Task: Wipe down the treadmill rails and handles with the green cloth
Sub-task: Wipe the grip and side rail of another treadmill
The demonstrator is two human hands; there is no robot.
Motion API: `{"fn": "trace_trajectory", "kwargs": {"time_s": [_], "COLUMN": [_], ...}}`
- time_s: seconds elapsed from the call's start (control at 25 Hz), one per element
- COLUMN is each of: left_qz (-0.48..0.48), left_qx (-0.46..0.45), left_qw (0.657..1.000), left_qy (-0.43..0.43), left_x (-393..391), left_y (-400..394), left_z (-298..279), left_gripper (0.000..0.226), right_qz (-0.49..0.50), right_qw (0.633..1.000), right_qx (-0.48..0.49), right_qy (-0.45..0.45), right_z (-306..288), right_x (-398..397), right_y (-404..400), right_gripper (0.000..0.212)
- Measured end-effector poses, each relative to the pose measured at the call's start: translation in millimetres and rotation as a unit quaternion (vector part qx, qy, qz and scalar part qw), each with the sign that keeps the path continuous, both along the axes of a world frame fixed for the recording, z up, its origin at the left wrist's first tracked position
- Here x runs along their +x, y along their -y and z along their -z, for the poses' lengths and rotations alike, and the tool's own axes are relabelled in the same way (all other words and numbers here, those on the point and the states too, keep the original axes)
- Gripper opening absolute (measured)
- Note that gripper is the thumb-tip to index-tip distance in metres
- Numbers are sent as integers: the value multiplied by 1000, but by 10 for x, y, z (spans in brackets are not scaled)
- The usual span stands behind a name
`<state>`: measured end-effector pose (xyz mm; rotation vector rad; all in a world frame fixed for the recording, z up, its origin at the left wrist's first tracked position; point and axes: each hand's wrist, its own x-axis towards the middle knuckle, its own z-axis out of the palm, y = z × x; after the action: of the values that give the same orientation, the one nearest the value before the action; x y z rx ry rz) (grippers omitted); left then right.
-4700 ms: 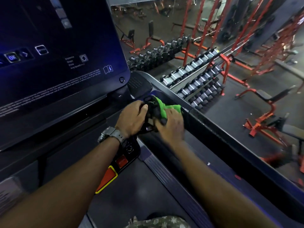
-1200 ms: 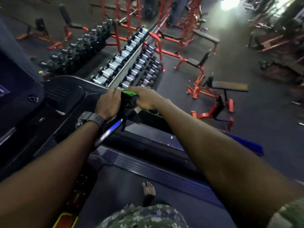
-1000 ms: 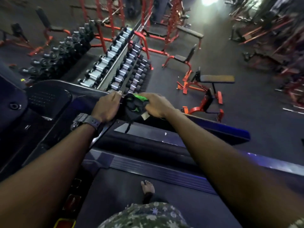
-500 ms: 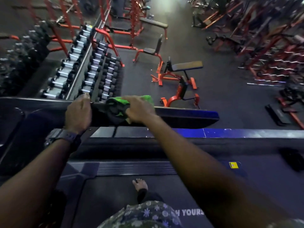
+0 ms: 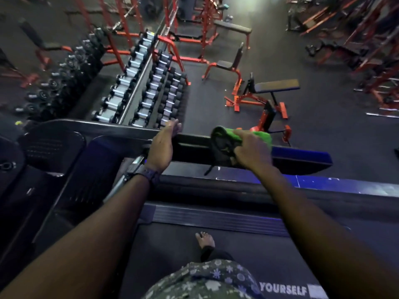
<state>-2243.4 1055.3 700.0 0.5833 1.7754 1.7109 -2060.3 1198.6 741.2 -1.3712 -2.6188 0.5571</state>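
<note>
The treadmill's dark side rail (image 5: pixel 302 157) runs left to right across the middle of the view. My right hand (image 5: pixel 250 149) grips the green cloth (image 5: pixel 264 135), which is bunched with a dark part over the rail's top. My left hand (image 5: pixel 163 145) lies to the left of the cloth with straight fingers reaching over the rail's far edge. It holds nothing. A watch sits on my left wrist.
The treadmill belt (image 5: pixel 237 251) lies below with my bare foot (image 5: pixel 204 239) on it. The console base (image 5: pixel 49 145) is at the left. Beyond the rail stand dumbbell racks (image 5: pixel 138 87) and red benches (image 5: pixel 259 93) on the gym floor.
My right hand has slid the cloth rightward along the rail, away from my left hand. My left hand has opened, its fingers now straight instead of curled on the rail. The view swung right.
</note>
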Motion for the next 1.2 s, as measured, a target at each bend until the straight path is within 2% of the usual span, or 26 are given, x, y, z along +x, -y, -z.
{"fn": "trace_trajectory", "kwargs": {"time_s": [0.08, 0.16, 0.2, 0.24, 0.32, 0.4, 0.44, 0.48, 0.56, 0.64, 0.68, 0.76, 0.8, 0.84, 0.92, 1.0, 1.04, 1.08, 1.16, 1.2], "left_qz": [-8, -6, -13, -20, -23, -24, -27, -18, -3, -52, -76, -96, -101, -106, -113, -125, -116, -103, -76, -65], "left_qx": [1, -8, -5, 5, 19, 18, 9, -13, -51, -29, -15, 3, 9, 6, -9, -10, -10, -8, -15, -18], "left_qw": [1000, 999, 999, 1000, 998, 998, 998, 999, 997, 997, 997, 995, 995, 994, 993, 992, 993, 994, 996, 997], "left_qy": [9, -38, -39, 3, 60, 53, 53, 34, -51, -42, -26, -23, -21, -20, -35, -35, -35, -35, -35, -33], "left_x": [63, 97, 92, 68, 34, 28, 57, 77, 81, 18, -10, -37, -20, -3, 0, -50, -64, -65, -67, -50], "left_y": [-34, -30, -13, -5, 5, 9, 2, -12, 5, 41, 68, 113, 130, 141, 178, 235, 260, 277, 291, 280], "left_z": [-13, 21, 4, -22, -53, -80, -97, -87, -60, -35, -38, -7, -8, 2, -13, -52, -64, -82, -86, -88], "left_gripper": [38, 43, 43, 47, 50, 53, 60, 71, 88, 82, 74, 62, 62, 68, 84, 91, 92, 94, 96, 97], "right_qz": [38, -80, -136, -166, -105, 28, 59, 30, -100, -165, -133, 4, 58, 58, -93, -202, -201, -149, -8, 15], "right_qw": [998, 995, 989, 984, 993, 999, 996, 996, 991, 984, 988, 999, 997, 995, 993, 979, 978, 987, 1000, 999], "right_qx": [42, 53, 43, 18, -10, 37, 60, 80, 74, 22, 10, 42, 58, 75, 68, -3, -25, -33, 7, 32], "right_qy": [0, -28, -46, -53, -48, -3, 13, 7, -40, -66, -71, -29, 7, 19, -15, -37, -47, -46, 7, 16], "right_z": [57, 138, 164, 124, 120, 75, 124, 168, 217, 147, 157, 106, 97, 123, 108, 72, 60, 63, 21, 40], "right_x": [-208, -624, -709, -657, -287, -54, -159, -371, -735, -631, -433, -127, -184, -376, -843, -912, -780, -617, -571, -675], "right_y": [143, 543, 618, 570, 199, 42, 146, 318, 712, 662, 457, 222, 260, 363, 700, 739, 582, 404, 305, 371], "right_gripper": [54, 56, 60, 64, 64, 55, 50, 49, 59, 66, 66, 57, 50, 45, 51, 65, 67, 64, 50, 45]}}
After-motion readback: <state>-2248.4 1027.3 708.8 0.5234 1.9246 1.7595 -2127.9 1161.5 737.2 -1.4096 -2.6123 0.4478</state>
